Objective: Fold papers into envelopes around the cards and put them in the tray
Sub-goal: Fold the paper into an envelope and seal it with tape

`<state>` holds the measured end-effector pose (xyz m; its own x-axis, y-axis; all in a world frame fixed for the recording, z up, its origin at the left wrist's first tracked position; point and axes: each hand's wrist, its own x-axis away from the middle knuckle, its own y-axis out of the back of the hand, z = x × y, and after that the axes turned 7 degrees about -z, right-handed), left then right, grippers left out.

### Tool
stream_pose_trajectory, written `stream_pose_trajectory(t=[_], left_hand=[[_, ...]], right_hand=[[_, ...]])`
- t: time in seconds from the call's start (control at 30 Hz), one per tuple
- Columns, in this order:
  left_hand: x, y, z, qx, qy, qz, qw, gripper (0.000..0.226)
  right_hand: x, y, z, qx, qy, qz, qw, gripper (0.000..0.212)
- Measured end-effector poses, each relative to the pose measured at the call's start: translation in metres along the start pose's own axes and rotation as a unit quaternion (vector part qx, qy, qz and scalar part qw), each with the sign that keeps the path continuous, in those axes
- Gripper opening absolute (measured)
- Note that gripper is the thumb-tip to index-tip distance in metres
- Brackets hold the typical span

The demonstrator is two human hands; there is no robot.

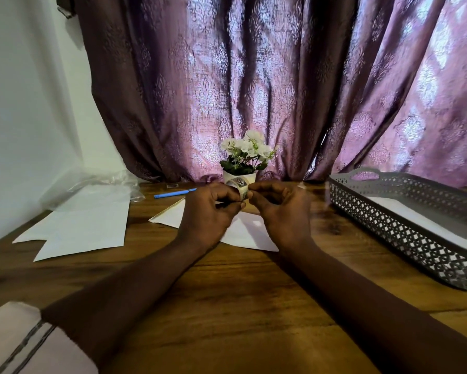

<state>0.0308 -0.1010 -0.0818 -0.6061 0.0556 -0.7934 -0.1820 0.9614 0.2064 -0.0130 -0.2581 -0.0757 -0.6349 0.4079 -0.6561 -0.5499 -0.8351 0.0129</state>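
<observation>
My left hand (pixel 209 211) holds a small roll of patterned stickers (pixel 239 187) above the table. My right hand (pixel 278 209) pinches the roll's edge with thumb and fingertip. Under both hands lies a folded white paper (pixel 247 232), partly hidden by them. Several loose white sheets (pixel 83 225) lie spread at the left. The grey lattice tray (pixel 394 220) stands at the right, with white paper (pixel 426 220) lying inside it. No card is visible.
A blue pen (pixel 174 193) lies behind the folded paper. A small pot of white flowers (pixel 244 160) stands at the back against a purple curtain. Crumpled clear plastic (pixel 105 184) sits at the back left near the wall. The wooden table (pixel 227 292) stretches toward me.
</observation>
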Motion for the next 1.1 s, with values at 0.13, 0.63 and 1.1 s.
stream_pose_trajectory(t=[0.13,0.63,1.1], left_hand=[[0.001,0.001,0.0,-0.029,-0.017,0.007,0.999,0.01],[-0.001,0.002,0.002,-0.014,0.003,0.029,0.999,0.012],[0.002,0.004,-0.001,-0.045,-0.036,0.063,0.996,0.018]], right_hand=[[0.0,0.001,0.001,-0.011,-0.011,0.005,1.0,0.014],[0.001,0.001,-0.003,-0.021,-0.021,0.007,1.0,0.013],[-0.006,-0.001,-0.015,0.119,0.038,0.073,0.989,0.019]])
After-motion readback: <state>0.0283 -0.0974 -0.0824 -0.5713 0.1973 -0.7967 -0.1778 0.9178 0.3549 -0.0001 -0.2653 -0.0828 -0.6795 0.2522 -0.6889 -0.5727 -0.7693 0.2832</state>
